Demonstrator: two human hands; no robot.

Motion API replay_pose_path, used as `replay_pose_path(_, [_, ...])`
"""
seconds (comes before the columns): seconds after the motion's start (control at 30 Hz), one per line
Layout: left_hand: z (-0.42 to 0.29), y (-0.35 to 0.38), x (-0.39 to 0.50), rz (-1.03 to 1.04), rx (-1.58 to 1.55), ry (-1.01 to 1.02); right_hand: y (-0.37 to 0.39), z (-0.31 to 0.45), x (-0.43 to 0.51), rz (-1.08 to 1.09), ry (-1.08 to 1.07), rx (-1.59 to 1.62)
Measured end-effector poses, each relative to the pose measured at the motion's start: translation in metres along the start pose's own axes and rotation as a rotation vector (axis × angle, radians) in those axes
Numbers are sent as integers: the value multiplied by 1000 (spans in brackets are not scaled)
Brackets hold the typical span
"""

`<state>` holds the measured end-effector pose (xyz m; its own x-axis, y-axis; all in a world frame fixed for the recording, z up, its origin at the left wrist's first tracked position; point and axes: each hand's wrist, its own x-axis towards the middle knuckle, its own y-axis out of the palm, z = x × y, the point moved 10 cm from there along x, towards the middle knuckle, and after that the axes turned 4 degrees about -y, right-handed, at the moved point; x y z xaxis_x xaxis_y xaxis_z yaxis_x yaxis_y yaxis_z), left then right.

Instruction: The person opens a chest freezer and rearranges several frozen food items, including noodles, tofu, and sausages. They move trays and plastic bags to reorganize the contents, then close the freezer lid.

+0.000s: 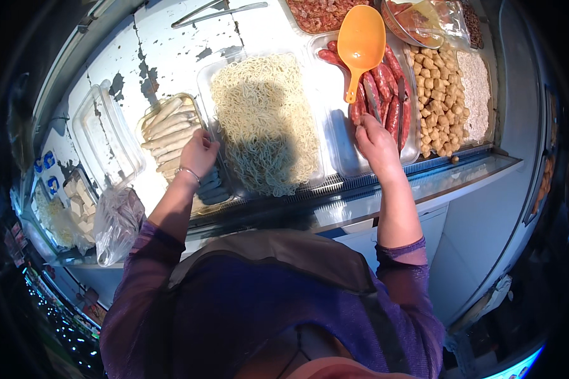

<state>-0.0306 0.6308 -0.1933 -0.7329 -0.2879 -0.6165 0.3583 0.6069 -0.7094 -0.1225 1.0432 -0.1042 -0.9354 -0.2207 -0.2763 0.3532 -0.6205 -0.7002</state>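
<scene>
My left hand [200, 152], with curled fingers, is over the right side of a tray of pale, stick-shaped food pieces [170, 125]; whether it grips anything is hidden. My right hand [378, 141] is at the near side of red sausages [384, 80] in a clear plastic tray [340, 142]. Its thumb and fingertips come together beside a sausage end and one arm of metal tongs [372, 94]; which of them it touches or holds cannot be told. An orange plastic scoop [362, 40] rests on the sausages. Between my hands is a tray of pale noodles [265, 104], partly in shadow.
Fried tofu-like cubes [438, 94] and a pale shredded food [473, 94] lie at the right. Chopped red meat [320, 14] is behind. A plastic bag [118, 220], an empty-looking clear tray [105, 135] and whitish blocks [80, 201] are left. More tongs [218, 13] lie at the back.
</scene>
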Motion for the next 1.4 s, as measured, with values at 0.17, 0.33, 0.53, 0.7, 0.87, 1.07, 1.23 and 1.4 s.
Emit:
replay_pose_path(0.17, [-94, -25, -18, -236, -111, 480, 23, 13, -3, 99, -87, -46])
replay_pose_path(0.33, [-213, 13, 54, -171, -116, 534, 30, 5, -5, 150, -44, -79])
replay_pose_path(0.53, [-260, 91, 128, 190, 223, 229, 23, 2, -3, 147, -67, -57])
replay_pose_path(0.7, [-262, 104, 134, 265, 312, 283, 21, 1, -2, 148, -35, -71])
replay_pose_path(0.87, [-229, 71, 118, 335, -61, 192, 25, 0, -2, 164, -37, -94])
replay_pose_path(1.07, [-167, -19, 69, -199, 39, 537, 44, -3, -6, 250, -42, -82])
replay_pose_path(1.23, [-17, 16, -10, 71, -164, 71, 100, -2, -30, 552, -121, -325])
replay_pose_path(1.4, [21, 112, -105, 434, 202, 370, 188, 7, -99, 1136, -557, -702])
